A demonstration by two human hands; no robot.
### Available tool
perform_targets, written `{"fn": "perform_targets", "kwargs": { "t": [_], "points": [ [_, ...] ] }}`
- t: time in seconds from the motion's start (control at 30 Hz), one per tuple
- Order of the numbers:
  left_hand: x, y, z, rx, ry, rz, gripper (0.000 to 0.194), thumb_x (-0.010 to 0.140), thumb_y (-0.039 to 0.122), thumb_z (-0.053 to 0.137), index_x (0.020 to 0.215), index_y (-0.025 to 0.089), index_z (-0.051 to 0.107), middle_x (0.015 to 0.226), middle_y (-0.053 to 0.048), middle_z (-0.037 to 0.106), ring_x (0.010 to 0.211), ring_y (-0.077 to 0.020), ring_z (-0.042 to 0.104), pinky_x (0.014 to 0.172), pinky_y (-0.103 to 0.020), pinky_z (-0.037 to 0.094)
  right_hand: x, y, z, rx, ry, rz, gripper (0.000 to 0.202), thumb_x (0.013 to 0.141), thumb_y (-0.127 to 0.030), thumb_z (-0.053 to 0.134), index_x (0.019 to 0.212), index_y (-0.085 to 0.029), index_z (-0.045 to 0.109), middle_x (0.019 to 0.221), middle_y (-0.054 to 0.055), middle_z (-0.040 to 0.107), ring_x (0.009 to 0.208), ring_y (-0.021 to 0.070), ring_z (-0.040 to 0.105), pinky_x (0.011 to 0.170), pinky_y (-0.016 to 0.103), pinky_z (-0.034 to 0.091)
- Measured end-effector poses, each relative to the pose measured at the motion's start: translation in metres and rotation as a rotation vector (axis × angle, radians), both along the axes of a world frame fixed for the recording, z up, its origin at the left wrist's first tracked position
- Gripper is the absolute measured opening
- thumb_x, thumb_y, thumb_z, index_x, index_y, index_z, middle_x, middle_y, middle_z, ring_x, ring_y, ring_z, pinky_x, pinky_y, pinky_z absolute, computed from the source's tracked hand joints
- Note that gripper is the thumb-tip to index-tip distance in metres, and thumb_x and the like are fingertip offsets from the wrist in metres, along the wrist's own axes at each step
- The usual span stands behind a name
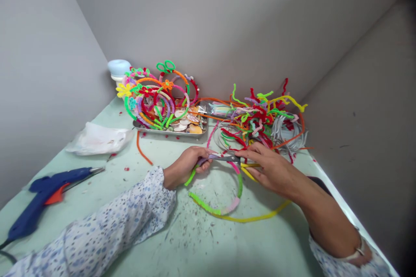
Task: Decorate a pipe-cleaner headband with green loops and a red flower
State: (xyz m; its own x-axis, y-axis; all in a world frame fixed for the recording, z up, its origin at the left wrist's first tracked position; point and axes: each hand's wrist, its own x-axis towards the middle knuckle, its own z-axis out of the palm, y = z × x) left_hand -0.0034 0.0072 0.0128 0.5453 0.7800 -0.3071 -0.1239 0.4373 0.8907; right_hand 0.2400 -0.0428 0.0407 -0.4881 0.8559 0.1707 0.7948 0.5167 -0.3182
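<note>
My left hand (pixel 190 162) is closed in a pinch on one arm of a headband wrapped in green, pink and purple pipe cleaner. The rest of this headband (pixel 239 185) curves round to the right and back to a green end near the table. In my right hand (pixel 268 166) is a pair of scissors (pixel 232 159) with dark blades and yellow handles. Its blade tips reach to the purple pipe cleaner at my left fingertips; whether they touch it I cannot tell. A long yellow pipe cleaner (pixel 256 217) lies below the headband on the table.
Behind my hands, a metal tray (pixel 162 132) holds decorated headbands (pixel 165 95) and flat patterned pieces. Loose pipe cleaners (pixel 260 112) are heaped at the right beside bare grey headbands (pixel 287 132). A blue glue gun (pixel 42 199) and a white plastic bag (pixel 99 138) lie left. Walls enclose the table.
</note>
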Motion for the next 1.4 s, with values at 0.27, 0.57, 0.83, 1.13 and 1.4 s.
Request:
{"fn": "perform_targets", "kwargs": {
  "t": [0.27,0.57,0.83,1.13,1.4],
  "points": [
    [-0.003,0.003,-0.001,-0.038,-0.006,-0.083,0.017,0.07,0.014,0.042,0.074,0.007,0.057,0.045,0.0,0.044,0.033,-0.0049,0.028,0.034,-0.019,0.014,-0.004,-0.003,0.004,0.01,-0.015,-0.001,0.052,0.075,-0.016,0.059,0.124,-0.029,0.05,0.106,0.007,0.052,0.094,0.0219,0.054,0.078,0.036,0.049],
    [-0.003,0.004,-0.002,-0.043,-0.013,-0.118,0.013,0.07,0.015,0.041,0.066,0.01,0.052,0.043,-0.001,0.044,0.032,-0.0053,0.029,0.034,-0.019,0.016,-0.006,-0.001,0.001,-0.005,-0.045,-0.004,0.052,0.074,-0.016,0.059,0.124,-0.029,0.05,0.105,0.007,0.051,0.09,0.0208,0.055,0.077,0.035,0.049],
    [-0.003,0.004,-0.002,-0.089,-0.01,-0.131,0.012,0.069,0.015,0.039,0.065,0.011,0.05,0.041,-0.001,0.043,0.031,-0.0055,0.028,0.033,-0.019,0.014,-0.012,-0.005,0.005,0.001,-0.047,-0.011,0.049,0.075,-0.014,0.059,0.121,-0.028,0.051,0.106,0.007,0.051,0.094,0.0211,0.054,0.081,0.036,0.047],
    [-0.004,0.005,-0.004,-0.105,-0.013,-0.127,0.012,0.067,0.015,0.04,0.065,0.011,0.051,0.041,-0.001,0.043,0.031,-0.0059,0.027,0.032,-0.019,0.015,-0.012,-0.003,0.004,0.013,0.006,0.026,0.049,0.075,-0.013,0.057,0.122,-0.028,0.052,0.104,0.007,0.052,0.093,0.0214,0.053,0.08,0.035,0.048],
    [-0.005,0.006,-0.004,-0.093,-0.046,-0.176,0.016,0.07,0.015,0.039,0.068,0.009,0.054,0.041,0.0,0.04,0.033,-0.0059,0.025,0.033,-0.018,0.015,-0.008,0.0,-0.001,-0.006,0.034,0.04,0.048,0.076,-0.012,0.056,0.121,-0.027,0.052,0.105,0.008,0.053,0.092,0.0206,0.055,0.08,0.035,0.048]
  ]
}}
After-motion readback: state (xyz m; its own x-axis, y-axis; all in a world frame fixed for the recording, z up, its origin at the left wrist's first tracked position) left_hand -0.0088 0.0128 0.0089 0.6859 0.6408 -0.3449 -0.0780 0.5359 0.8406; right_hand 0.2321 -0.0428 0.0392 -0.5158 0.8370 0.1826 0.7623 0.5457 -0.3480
